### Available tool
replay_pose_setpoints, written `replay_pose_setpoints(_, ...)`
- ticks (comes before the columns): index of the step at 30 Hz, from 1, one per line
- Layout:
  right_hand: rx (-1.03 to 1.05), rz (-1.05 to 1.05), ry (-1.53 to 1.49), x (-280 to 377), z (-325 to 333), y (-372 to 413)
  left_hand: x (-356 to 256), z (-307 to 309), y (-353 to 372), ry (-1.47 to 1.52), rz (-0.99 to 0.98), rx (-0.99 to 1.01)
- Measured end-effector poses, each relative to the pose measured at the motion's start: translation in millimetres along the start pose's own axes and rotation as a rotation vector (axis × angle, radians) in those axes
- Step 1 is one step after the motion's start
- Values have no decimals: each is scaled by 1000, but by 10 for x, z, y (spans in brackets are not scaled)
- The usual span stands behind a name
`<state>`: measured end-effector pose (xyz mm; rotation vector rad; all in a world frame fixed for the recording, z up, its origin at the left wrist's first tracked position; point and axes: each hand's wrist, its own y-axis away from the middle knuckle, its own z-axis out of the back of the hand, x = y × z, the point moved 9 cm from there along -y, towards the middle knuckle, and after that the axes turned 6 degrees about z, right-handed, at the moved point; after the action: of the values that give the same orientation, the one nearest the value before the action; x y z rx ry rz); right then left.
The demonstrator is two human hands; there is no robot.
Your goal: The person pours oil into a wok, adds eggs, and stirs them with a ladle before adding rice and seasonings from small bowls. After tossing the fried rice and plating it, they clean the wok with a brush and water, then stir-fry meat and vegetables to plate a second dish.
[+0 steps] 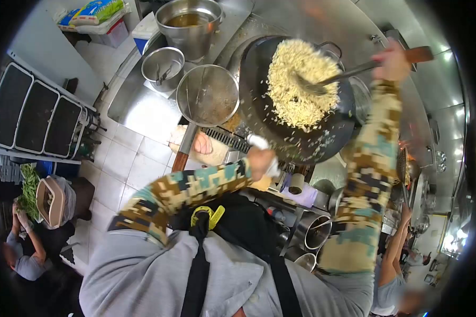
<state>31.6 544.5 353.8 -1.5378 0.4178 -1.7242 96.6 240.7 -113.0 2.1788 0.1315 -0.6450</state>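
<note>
A large dark wok [307, 150] holds a heap of pale yellow fried rice [301, 68], with loose grains scattered over its near wall. My right hand [391, 62] is closed round the wooden-ended handle of a wok ladle [349, 71], whose head lies in the rice. At the wok's near left edge, my left hand [262, 162] is closed on a white cloth [257, 141]. The cloth is bunched against the rim, and the exact grip underneath is hidden. Both forearms wear camouflage sleeves.
Left of the wok is a long-handled strainer [208, 95], beside a small metal pot [163, 66] with utensils and a larger pot [190, 24] of brownish liquid. Metal containers [311, 231] stand below. Co-workers are at the lower left and lower right, one near green vegetables [29, 193].
</note>
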Motion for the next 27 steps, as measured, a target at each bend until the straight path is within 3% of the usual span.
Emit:
replay_pose_setpoints(2,45,-109,-200,235,257,-165,-477,-92,1020,-158,-122,-15)
replay_pose_setpoints(4,43,-180,-349,650,421,64,-691,-331,782,-114,-98,169)
replay_pose_setpoints(7,-29,-180,-69,671,-146,822,-1145,-750,413,-71,-96,453)
replay_pose_setpoints(9,-164,-202,-121,327,-355,897,-707,-463,501,117,74,45)
replay_pose_setpoints(10,-233,-212,-226,191,-316,797,-446,-391,471,136,96,88)
replay_pose_setpoints(12,-42,-106,-301,243,68,247,-169,-178,692,112,151,121)
replay_pose_setpoints(13,52,-52,-341,376,172,35,-272,-188,982,69,172,114)
replay_pose_setpoints(14,110,-57,-423,542,185,12,-501,-220,1216,24,3,55)
replay_pose_setpoints(15,170,-78,-496,686,234,87,-526,-316,1068,14,48,111)
replay_pose_setpoints(17,85,-152,-456,683,119,464,-748,-588,748,82,104,223)
replay_pose_setpoints(19,-215,-212,-258,577,-352,1099,-875,-745,181,183,61,314)
replay_pose_setpoints(20,-244,-203,-291,435,-327,1079,-747,-567,340,167,33,156)
replay_pose_setpoints(22,-273,-181,-352,134,-167,847,-385,-336,259,100,5,114)
replay_pose_setpoints(23,-178,-193,-499,70,-60,648,-302,-257,427,110,60,127)
replay_pose_setpoints(25,102,-273,-619,19,-4,549,-670,-302,839,15,-143,147)
replay_pose_setpoints(27,152,-330,-464,145,-258,652,-899,-341,553,-67,-57,78)
